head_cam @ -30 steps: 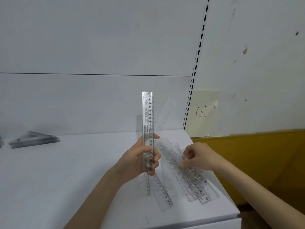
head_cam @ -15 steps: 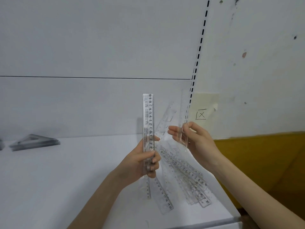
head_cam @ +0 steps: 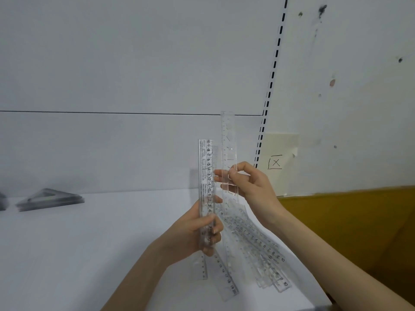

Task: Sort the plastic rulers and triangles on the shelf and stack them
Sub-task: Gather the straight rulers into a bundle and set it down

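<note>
Clear plastic rulers lie in a loose, overlapping pile on the white shelf, near its right front corner, with their printed scales running slantwise toward the edge. Above the pile, the left hand holds a clear printed ruler upright, its grip curled round the lower part with the thumb across the front. The ruler's bottom end hangs below the fist; whether it touches the shelf cannot be told. Just to its right, the right hand holds a second clear ruler with stencil cut-outs, also upright, the grip pinching it near mid-length between thumb and fingertips. This one reaches higher than the first. The two stand side by side, and whether they touch cannot be told. Far left on the shelf sits a stack of clear plastic triangles, blurred. On the wall behind are a black-slotted upright strip and a pale yellow note with a boxed X.
</note>
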`<state>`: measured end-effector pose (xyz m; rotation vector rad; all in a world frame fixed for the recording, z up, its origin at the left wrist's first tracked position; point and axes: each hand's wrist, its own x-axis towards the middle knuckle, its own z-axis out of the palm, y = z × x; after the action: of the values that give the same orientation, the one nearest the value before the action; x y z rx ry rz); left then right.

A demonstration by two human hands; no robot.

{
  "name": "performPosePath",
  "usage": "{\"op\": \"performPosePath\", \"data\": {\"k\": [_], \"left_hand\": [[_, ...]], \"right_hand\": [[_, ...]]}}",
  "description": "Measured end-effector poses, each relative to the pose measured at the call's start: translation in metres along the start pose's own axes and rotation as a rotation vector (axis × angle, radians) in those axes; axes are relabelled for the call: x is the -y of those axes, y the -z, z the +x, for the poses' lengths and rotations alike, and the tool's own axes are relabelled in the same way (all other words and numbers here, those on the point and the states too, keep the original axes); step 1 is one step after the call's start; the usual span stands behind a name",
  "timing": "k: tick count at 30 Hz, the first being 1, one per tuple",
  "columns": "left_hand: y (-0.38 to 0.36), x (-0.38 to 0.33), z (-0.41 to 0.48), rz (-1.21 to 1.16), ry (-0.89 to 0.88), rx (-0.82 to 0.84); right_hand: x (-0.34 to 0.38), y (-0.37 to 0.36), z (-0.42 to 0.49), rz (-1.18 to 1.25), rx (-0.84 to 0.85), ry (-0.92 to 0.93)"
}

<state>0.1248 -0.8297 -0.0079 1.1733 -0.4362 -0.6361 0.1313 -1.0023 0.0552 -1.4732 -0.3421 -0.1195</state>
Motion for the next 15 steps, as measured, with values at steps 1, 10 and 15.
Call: {"op": "performPosePath", "data": {"k": [1, 10, 15], "left_hand": [[0.0005, 0.0, 0.0003, -0.001, -0.003, -0.004], [-0.0042, -0.0035, 0.0055, -0.064, -0.017, -0.066], [-0.0023, -0.0011, 0.0063, -0.076, -0.042, -0.096]], "right_hand": [[0.0, 0.0002, -0.0003, -0.008, 0.004, 0.004], [-0.0032, 0.0024, -0.0024, -0.076, 0.003, 0.03], [-0.0075, 0.005, -0.0046, -0.059, 0.001, 0.042]]}}
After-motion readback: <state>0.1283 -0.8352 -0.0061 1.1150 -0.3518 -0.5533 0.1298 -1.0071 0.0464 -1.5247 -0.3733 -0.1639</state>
